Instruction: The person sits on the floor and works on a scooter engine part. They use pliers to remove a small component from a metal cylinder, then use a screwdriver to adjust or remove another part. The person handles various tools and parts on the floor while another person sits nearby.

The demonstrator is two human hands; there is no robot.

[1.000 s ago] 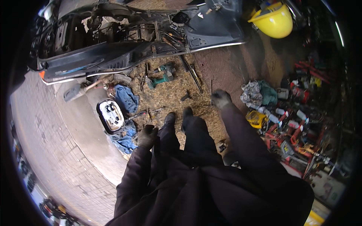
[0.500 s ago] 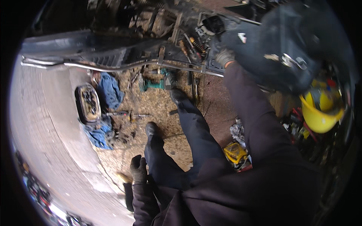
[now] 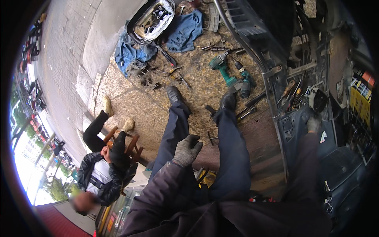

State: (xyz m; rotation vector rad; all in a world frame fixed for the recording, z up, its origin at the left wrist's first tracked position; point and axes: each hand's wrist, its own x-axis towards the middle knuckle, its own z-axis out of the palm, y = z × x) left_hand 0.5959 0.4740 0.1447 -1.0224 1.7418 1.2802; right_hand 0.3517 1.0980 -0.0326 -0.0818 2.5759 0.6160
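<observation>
My left hand point(image 3: 185, 151), in a grey glove with dark fingertips, hovers above my thighs. Its thumb stands apart from the loosely bent fingers, and nothing shows in it. Over at the right, my gloved right hand point(image 3: 313, 121) rests at the dark plastic body of a scooter point(image 3: 294, 118). Its fingers are too dark and blurred to read. Just beyond them is a black hollow part point(image 3: 317, 99). Beside that part lie several hand tools, among them a screwdriver with a wooden-looking handle point(image 3: 289, 87) and a yellow-and-black spring-like piece point(image 3: 296, 97).
Two green power drills point(image 3: 223, 71) lie on the stone floor. Beyond them are blue rags point(image 3: 184, 32), a tray-like housing point(image 3: 152, 19), pliers point(image 3: 171, 71) and greasy metal parts point(image 3: 137, 68). A person point(image 3: 100, 170) sits on a wooden stool at the left. A yellow box point(image 3: 360, 100) stands far right.
My view has swung left, so the scooter now runs down the right side and a seated person shows. My left hand has come forward over my legs; my right stays at the scooter.
</observation>
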